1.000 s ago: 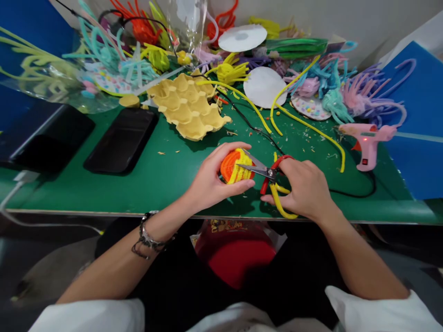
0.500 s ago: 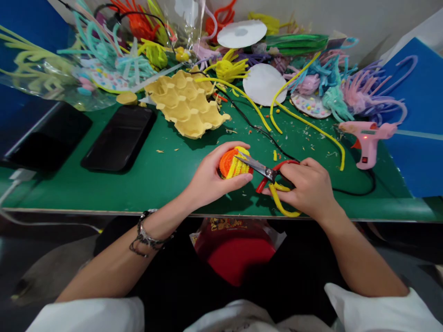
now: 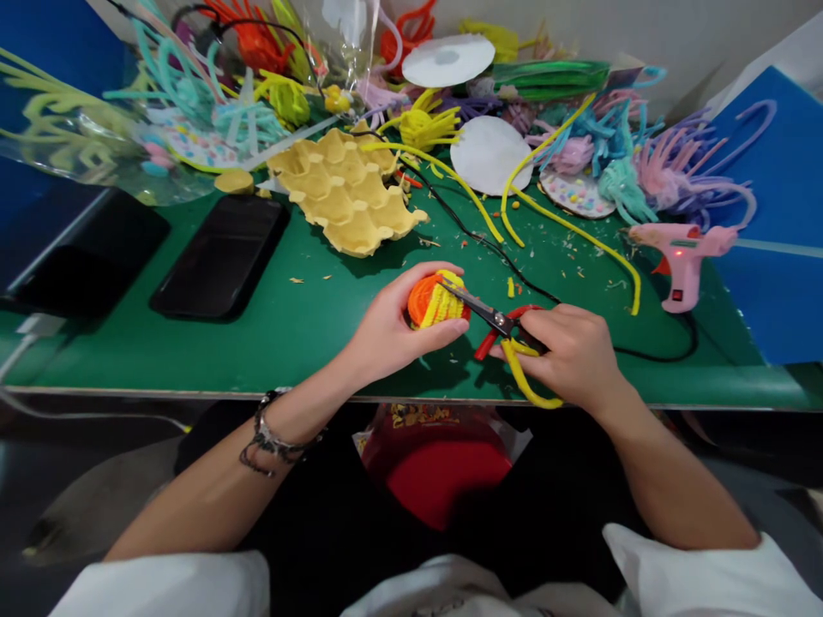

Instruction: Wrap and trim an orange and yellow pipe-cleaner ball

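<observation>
Centrally in the head view, the left hand holds the orange-and-yellow bundle; its grip is curved around the rounded body, thumb below and fingers above. The bundle's orange coil faces left, and its yellow rows run steeply from lower left to upper right. The right hand, right of centre, has its grip closed about the handles of the scissors. The scissors' long axis runs diagonally, with the tips pointing upper left and meeting the bundle's upper face; the blades stand nearly together.

The green bench spans the frame and carries small scraps. A black phone lies at left, a yellow egg tray at upper centre, and a yellow stem at right. Beyond it, a pink glue gun points its nozzle left. Colourful fuzzy stems crowd the upper edge, before a grey wall. A blue panel stands at far right.
</observation>
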The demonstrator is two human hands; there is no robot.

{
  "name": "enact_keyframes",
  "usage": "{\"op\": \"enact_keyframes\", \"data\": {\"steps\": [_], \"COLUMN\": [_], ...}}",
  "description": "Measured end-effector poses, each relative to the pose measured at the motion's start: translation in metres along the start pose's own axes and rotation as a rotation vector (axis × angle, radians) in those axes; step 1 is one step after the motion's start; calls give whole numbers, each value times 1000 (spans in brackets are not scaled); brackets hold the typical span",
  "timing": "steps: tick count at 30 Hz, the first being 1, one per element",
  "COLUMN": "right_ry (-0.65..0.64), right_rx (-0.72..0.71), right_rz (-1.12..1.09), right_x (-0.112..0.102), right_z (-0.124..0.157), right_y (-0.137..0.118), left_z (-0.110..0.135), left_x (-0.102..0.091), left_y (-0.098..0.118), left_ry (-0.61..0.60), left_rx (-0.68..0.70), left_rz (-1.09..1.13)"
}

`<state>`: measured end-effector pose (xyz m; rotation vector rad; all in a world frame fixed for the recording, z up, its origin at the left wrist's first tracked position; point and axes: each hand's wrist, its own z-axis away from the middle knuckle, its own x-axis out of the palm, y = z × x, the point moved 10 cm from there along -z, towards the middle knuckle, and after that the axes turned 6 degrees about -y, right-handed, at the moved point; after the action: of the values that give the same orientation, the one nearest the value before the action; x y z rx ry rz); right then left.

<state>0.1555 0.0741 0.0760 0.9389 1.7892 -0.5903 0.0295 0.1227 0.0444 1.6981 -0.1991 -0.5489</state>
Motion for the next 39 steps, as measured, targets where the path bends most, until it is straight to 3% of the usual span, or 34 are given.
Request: {"op": "enact_keyframes", "data": {"steps": [11,30,35,39], "right_ry": [-138,-37,-3,-80], "right_rx": [84,106,258,285], "right_rz": [-52,-55,-96,-175], "right_x": [18,7,9,15], "right_z": [-3,-1,1,0], "right_y": [7,10,31,34], "left_z": [0,0,0,0], "left_x": [4,0,-1,-1], "left_y": [5,0,-4,-3], "left_ry": [-24,13,21,35], "left_rx": [63,23,16,46], "left_rz": [-60,-105,-32,55]}}
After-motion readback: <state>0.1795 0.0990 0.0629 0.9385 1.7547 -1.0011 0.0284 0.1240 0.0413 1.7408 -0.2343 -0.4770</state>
